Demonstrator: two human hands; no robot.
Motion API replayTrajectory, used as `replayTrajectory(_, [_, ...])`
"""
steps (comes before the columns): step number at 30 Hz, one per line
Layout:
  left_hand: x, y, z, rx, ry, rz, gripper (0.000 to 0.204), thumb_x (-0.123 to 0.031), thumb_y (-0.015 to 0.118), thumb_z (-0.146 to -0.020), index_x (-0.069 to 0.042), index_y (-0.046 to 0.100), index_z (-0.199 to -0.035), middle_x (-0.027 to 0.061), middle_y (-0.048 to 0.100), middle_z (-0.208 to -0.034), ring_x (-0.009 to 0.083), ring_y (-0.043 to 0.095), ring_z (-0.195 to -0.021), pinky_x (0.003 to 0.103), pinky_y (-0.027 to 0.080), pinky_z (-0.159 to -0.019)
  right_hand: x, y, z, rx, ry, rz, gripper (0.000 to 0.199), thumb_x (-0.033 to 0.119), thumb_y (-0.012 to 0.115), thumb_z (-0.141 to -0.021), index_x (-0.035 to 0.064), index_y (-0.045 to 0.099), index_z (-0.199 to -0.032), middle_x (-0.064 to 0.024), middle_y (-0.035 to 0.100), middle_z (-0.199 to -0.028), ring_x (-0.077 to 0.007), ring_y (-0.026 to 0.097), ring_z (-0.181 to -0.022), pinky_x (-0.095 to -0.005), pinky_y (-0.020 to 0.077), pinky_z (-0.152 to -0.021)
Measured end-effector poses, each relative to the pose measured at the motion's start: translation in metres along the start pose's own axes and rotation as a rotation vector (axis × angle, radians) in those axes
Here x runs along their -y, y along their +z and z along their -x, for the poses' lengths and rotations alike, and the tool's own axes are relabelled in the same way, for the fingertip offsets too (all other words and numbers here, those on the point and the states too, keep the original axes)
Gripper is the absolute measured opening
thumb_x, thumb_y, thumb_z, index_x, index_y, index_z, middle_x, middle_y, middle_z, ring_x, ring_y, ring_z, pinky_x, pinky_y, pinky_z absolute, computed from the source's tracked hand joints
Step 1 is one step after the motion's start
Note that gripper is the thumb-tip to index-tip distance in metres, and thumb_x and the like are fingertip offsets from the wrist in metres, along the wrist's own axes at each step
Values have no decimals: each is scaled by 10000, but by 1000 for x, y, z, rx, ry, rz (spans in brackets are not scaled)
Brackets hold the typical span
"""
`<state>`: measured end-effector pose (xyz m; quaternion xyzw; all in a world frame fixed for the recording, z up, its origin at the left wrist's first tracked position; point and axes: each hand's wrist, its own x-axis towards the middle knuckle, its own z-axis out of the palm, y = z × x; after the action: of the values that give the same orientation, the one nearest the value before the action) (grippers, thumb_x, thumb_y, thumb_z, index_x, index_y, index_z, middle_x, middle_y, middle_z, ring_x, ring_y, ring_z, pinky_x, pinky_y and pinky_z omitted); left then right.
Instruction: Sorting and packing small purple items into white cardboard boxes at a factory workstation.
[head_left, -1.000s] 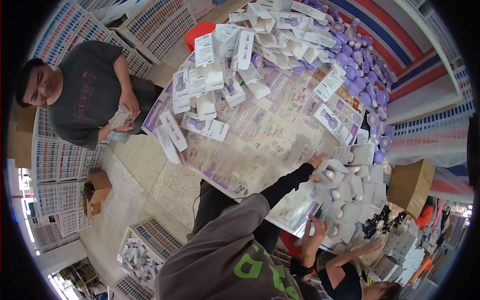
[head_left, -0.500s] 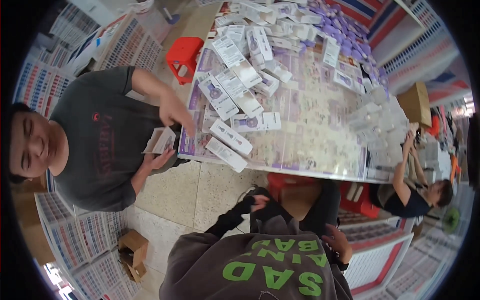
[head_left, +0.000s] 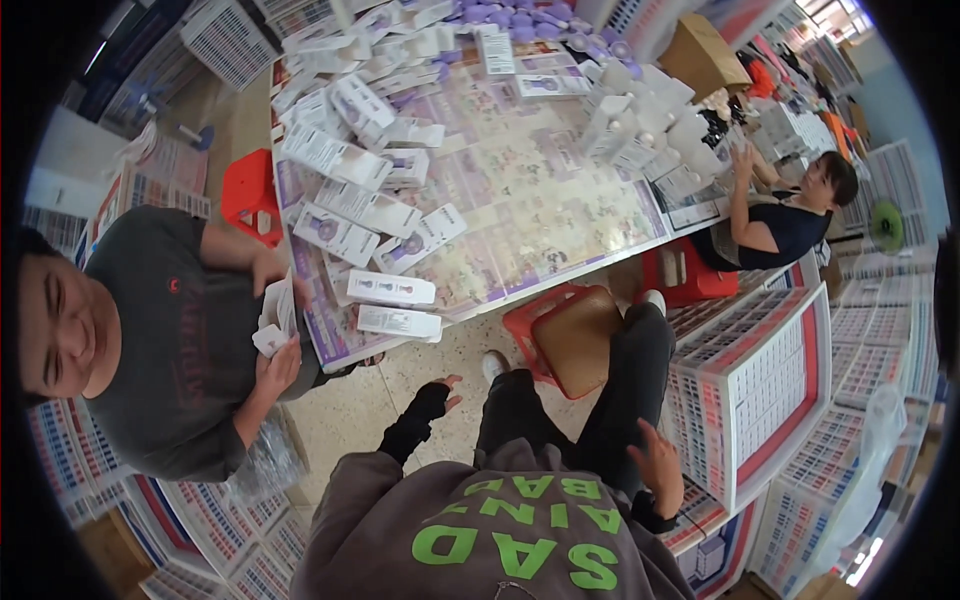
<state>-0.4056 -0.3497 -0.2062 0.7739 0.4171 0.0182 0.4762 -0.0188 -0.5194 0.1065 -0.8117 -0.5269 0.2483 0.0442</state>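
My left hand (head_left: 440, 396), in a dark sleeve, hangs before my left thigh with nothing in it; its fingers are apart. My right hand (head_left: 658, 462) is beside my right thigh, open and holding nothing. In front of my legs stands a red stool (head_left: 520, 318) with a brown flat top. White boxes with purple pictures lie scattered on the table (head_left: 520, 235); the nearest box (head_left: 400, 323) juts over its front edge. To the left, a co-worker's hands hold a white open carton (head_left: 277, 315).
Another red stool (head_left: 250, 195) stands left of the table. Purple items (head_left: 520, 18) are heaped at the far side. A second person (head_left: 790, 220) sits at the right beside clustered white boxes (head_left: 640, 125). Stacked, wrapped printed cartons (head_left: 745, 395) stand close on my right.
My view has turned toward the right, so the table appears further left. Both my hands have swung outward, away from my legs. The left co-worker now has both hands at the carton.
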Motion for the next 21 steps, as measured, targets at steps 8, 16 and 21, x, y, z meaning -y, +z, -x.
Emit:
replayTrajectory(8, [-48, -25, -29, 167, 165, -113, 516, -293, 667, -784, -154, 469, -1240, 120, 625, -866, 293, 616, -821, 388, 481, -733, 61, -42, 67, -419, 243, -143, 315, 53, 594, -802, 52, 567, -1116, -126, 619, -957, -305, 553, -936, -388, 397, -863])
replayTrajectory(16, [-9, 5, 21, 152, 181, 498, 551, -302, 649, -814, -144, 440, -1299, 85, 639, -850, 202, 629, -850, 370, 469, -803, 78, -31, 42, -299, 84, -10, 450, 117, 657, -757, 85, 527, -1186, -142, 608, -924, -323, 554, -917, -406, 381, -882])
replayTrajectory(21, [65, -7, 118, 155, -56, 103, 583, -369, 703, -747, -136, 497, -1240, 63, 651, -735, 203, 644, -718, 344, 493, -673, 148, 5, 43, -137, -146, -64, 560, 162, 674, -756, 93, 458, -1267, -185, 591, -1045, -361, 537, -988, -418, 391, -872])
